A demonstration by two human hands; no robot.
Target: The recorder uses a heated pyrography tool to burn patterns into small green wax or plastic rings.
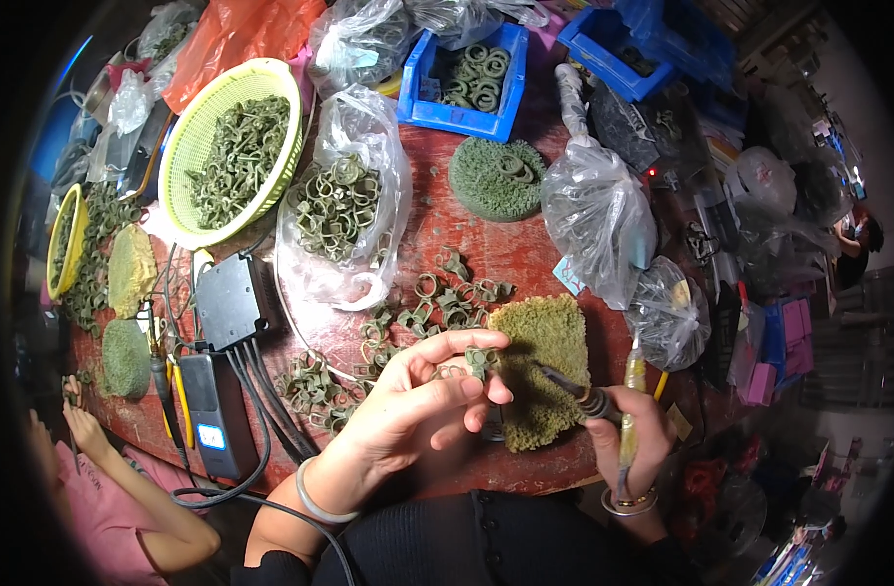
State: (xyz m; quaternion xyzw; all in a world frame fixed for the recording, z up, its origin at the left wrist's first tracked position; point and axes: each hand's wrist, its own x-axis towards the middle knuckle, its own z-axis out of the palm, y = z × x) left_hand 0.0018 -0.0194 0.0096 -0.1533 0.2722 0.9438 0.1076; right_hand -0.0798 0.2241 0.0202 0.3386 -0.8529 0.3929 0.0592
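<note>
Well, pink-topped co-worker (124, 518): seated at the table's far left, bare forearms raised; I can't tell what those hands hold.
Small yellow basket (81, 230): tilted, beside a heap of greenish rings.
Green round pad (126, 358): lying on the red table (429, 220), below a yellowish pad (132, 272).
Big yellow-green basket (178, 190): partly filled with similar pieces.
Black box (232, 303): thick cables run from it toward the table's near edge.
Open plastic bag (393, 190): more rings heaped inside.
Loose rings (320, 386): scattered on the table, just beyond and left of the nearer worker's wrist.
Left hand (408, 396): pinching one small grey-green ring (480, 361) between thumb and fingers; pale bangle on the wrist.
Blue bin (510, 93): at the back, holding larger rings.
Mossy round pad (481, 190): in front of that bin, rings resting on top.
Square spongy pad (554, 332): partly behind the held ring.
Right hand (632, 439): gripping a dark-tipped tool (593, 402), its point aimed left, apart from the ring; a slim yellowish rod (630, 430) crosses the same hand.
Knotted clear bag (598, 220): beyond that hand.
Pink blocks (796, 322): off to the right.
</note>
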